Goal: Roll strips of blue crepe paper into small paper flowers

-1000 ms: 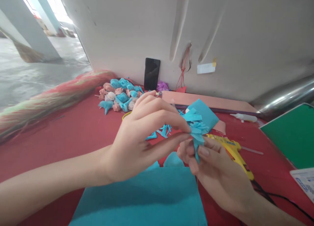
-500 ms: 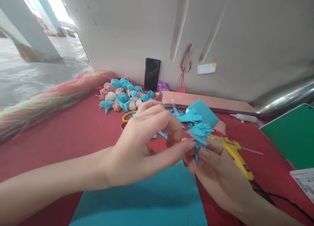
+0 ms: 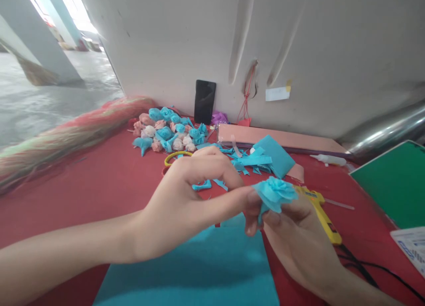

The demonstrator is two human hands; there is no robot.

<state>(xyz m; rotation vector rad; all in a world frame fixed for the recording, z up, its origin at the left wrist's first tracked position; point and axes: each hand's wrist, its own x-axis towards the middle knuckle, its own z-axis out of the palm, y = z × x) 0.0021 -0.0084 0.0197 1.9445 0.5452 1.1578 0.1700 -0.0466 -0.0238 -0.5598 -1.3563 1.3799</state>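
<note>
A small blue paper flower (image 3: 275,193) is held above the red table (image 3: 109,177) between both hands. My right hand (image 3: 292,235) grips its stem from below, fingers closed round it. My left hand (image 3: 195,195) reaches in from the left, its thumb and fingertips pinched against the flower's left side. A large blue paper sheet (image 3: 199,270) lies flat on the table just under my hands.
A yellow glue gun (image 3: 320,213) with a black cord lies right of my hands. Blue paper scraps (image 3: 249,160) and a folded blue piece (image 3: 277,155) lie behind. A pile of blue and pink paper flowers (image 3: 166,131), a black phone (image 3: 204,101), a pink sheet (image 3: 282,138), a glue bottle (image 3: 327,159) and a green board (image 3: 395,182) stand around.
The fringed blue strip has been rolled tighter into a rounded flower. My left hand slid lower and its fingers curled in; both hands dropped slightly.
</note>
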